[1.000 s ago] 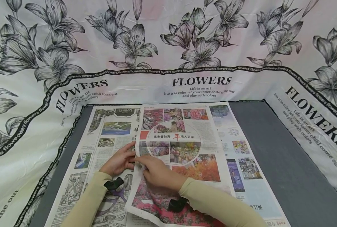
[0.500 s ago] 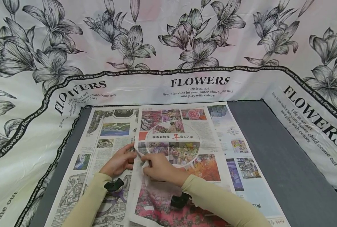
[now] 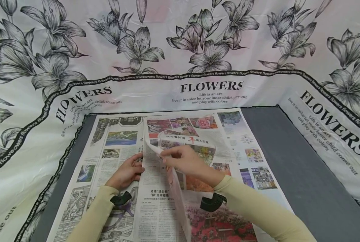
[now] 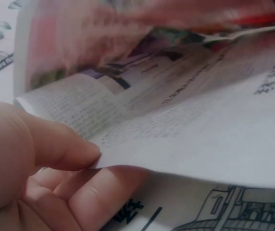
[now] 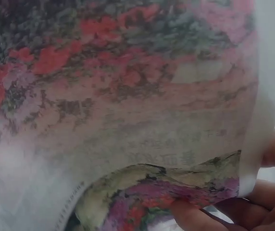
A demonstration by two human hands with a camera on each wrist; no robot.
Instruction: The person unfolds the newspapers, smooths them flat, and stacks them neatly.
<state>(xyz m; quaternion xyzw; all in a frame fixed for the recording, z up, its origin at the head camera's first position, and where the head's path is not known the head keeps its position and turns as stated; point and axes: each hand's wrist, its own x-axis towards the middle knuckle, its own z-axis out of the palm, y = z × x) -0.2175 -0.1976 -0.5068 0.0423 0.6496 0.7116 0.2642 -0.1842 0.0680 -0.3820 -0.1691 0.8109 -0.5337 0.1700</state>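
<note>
A newspaper (image 3: 101,161) lies spread on the grey table, one flower-photo page (image 3: 222,215) lifted along its left edge. My right hand (image 3: 193,163) pinches that edge between thumb and fingers, and the page bends up and over to the right. Beneath it shows a text page (image 3: 154,205) with columns of black print. My left hand (image 3: 127,173) pinches the left edge of this lower page; in the left wrist view the thumb (image 4: 60,144) lies on top and the fingers (image 4: 99,197) underneath. The right wrist view has the raised page (image 5: 128,96) in front of the fingers (image 5: 253,207).
The grey tabletop (image 3: 304,161) shows on both sides of the paper. A white curtain (image 3: 137,94) printed with black lilies and lettering surrounds the table at the back and sides. Each wrist wears a black strap mount (image 3: 120,198).
My right hand has separated the flower-photo page at its left edge and carried it up and rightward, uncovering the text page. My left hand has stayed at the left edge.
</note>
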